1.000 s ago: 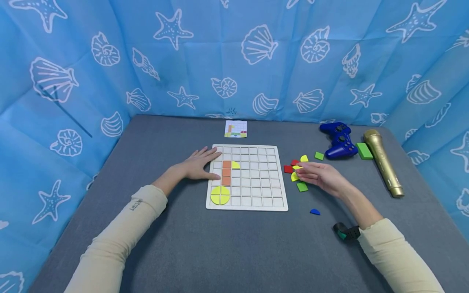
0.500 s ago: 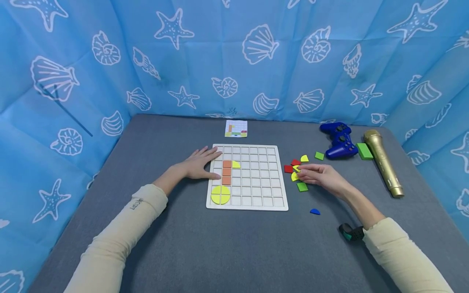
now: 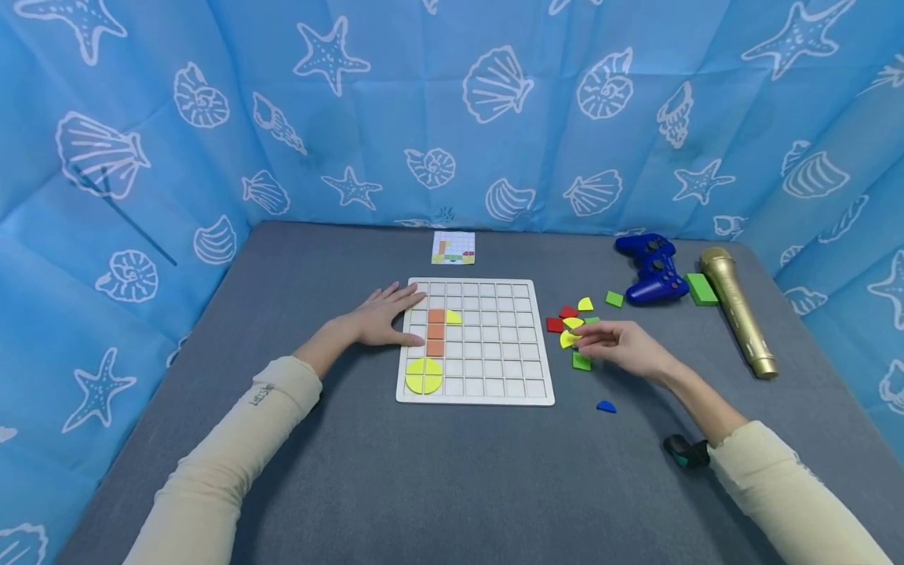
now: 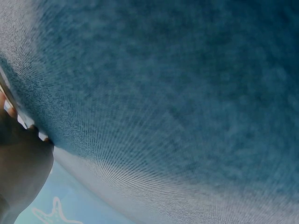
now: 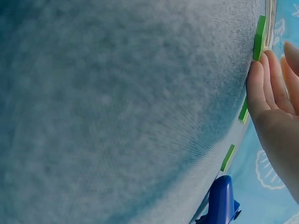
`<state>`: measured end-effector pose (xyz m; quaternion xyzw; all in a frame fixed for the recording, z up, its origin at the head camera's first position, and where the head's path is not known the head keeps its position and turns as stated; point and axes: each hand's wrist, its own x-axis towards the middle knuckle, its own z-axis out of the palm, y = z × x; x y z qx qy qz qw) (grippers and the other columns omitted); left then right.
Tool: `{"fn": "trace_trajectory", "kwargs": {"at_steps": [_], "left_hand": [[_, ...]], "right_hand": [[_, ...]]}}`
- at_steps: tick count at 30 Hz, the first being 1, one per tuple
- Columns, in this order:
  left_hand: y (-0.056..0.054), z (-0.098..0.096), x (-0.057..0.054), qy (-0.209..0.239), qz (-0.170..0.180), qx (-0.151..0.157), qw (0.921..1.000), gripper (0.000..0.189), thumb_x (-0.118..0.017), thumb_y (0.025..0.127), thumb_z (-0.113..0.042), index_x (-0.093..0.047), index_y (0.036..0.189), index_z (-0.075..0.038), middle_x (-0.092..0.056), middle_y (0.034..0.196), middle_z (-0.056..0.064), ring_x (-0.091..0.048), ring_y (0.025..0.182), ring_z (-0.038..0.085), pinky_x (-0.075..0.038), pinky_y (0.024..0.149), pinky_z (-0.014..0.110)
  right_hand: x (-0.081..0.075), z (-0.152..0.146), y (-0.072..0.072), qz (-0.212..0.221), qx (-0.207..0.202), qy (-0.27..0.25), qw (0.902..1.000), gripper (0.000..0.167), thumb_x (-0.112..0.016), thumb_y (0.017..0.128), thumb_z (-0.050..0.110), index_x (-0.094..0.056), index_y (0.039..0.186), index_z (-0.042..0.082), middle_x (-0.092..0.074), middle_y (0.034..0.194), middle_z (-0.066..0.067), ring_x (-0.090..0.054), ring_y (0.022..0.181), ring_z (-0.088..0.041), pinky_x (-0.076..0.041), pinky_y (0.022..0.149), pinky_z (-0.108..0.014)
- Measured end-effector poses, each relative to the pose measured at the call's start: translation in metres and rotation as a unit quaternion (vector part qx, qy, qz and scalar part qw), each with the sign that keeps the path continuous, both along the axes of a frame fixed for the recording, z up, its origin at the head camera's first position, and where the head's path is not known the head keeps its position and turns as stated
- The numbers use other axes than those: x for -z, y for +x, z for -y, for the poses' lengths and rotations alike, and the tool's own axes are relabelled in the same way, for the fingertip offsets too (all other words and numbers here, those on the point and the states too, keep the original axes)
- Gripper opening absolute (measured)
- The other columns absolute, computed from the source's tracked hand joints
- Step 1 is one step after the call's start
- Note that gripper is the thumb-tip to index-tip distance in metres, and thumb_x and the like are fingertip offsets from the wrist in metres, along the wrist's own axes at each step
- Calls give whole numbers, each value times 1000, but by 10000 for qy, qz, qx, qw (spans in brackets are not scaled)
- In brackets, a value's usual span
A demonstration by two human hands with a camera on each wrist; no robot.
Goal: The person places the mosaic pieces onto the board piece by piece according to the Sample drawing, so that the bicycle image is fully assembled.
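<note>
A white square grid board (image 3: 475, 404) lies on the grey table. Along its left edge rests my left hand (image 3: 384, 318), fingers spread and thumb out. Set in the board are orange squares (image 3: 435, 332), a yellow quarter circle (image 3: 453, 317) and a yellow circle (image 3: 424, 377) made of quarter pieces. Right of the board, the fingertips of my right hand (image 3: 628, 347) touch a yellow quarter-circle tile (image 3: 567, 340) in a loose pile. The right wrist view shows those fingers (image 5: 273, 86) nearly straight, thumb apart. Beside them lie red tiles (image 3: 555, 324) and a green square tile (image 3: 582, 361).
A printed pattern card (image 3: 453, 248) lies behind the board. To the back right are a blue game controller (image 3: 651, 269), a green block (image 3: 701, 289) and a gold microphone (image 3: 738, 312). A blue half-round tile (image 3: 606, 406) lies nearer the front. A shell-patterned curtain (image 3: 452, 118) encloses the table.
My right hand has drawn back slightly toward the front right, uncovering a yellow quarter tile and part of a green one. My left hand has stayed on the board's edge.
</note>
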<state>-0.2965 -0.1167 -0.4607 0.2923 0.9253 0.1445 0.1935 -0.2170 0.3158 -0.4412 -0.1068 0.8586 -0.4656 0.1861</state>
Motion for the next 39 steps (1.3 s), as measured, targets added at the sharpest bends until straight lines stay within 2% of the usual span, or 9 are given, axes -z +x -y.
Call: {"fn": "trace_trajectory", "kwargs": {"at_steps": [4,8,10,15,21,27,33,39], "left_hand": [[1,1,0,0,6,11,10000,95,-55,83,-68,-13,155,-22,-3,160,2,5,144,30,3,113,48],[0,2,2,10,20,2,10000,97,-53,82,-72,-12,155,-22,-3,160,1,6,144,29,4,113,47],[0,3,2,55,25,-8,10000,98,-54,81,-72,-14,155,-21,-4,160,3,5,144,30,4,113,48],[-3,3,6,10,51,-57,10000,98,-54,80,-73,-12,155,-24,-2,160,0,6,144,28,5,113,48],[-5,2,9,-8,55,-80,10000,97,-55,80,-72,-12,155,-27,-2,159,-2,6,144,27,4,113,48],[-4,1,6,-62,66,-67,9999,97,-55,81,-71,-11,155,-26,-2,160,-1,6,144,27,4,113,47],[0,0,-1,-61,24,-9,10000,95,-56,83,-67,-13,155,-21,-4,160,3,4,144,30,3,113,49],[0,-1,-1,-97,50,-40,9999,94,-57,84,-66,-13,155,-24,-3,160,1,5,144,29,3,113,48]], "right_hand": [[1,1,1,-317,-435,-35,9985,39,-68,88,3,-57,123,-9,-64,111,-20,-63,97,-21,-52,79,-24],[1,4,3,-640,-832,211,9943,38,-71,84,0,-59,119,-10,-64,110,-19,-62,99,-27,-52,82,-27],[0,6,3,-717,-906,335,9927,38,-72,83,0,-60,118,-9,-65,109,-17,-62,99,-28,-52,82,-29],[1,8,4,-846,-896,653,9902,38,-73,83,1,-61,118,-7,-65,105,-13,-61,95,-25,-52,80,-29],[1,10,4,-894,-947,777,9884,37,-73,83,1,-62,118,-5,-65,105,-11,-60,95,-24,-52,79,-32],[1,10,5,-989,-1007,910,9858,38,-73,82,0,-62,118,-4,-65,104,-9,-60,94,-24,-52,79,-35],[1,11,4,-1016,-839,1055,9857,39,-75,80,1,-63,117,-3,-63,97,-6,-58,88,-21,-50,72,-28],[-1,8,4,-928,-665,1146,9868,39,-76,80,5,-63,116,-4,-58,88,-4,-53,77,-18,-45,63,-25]]}}
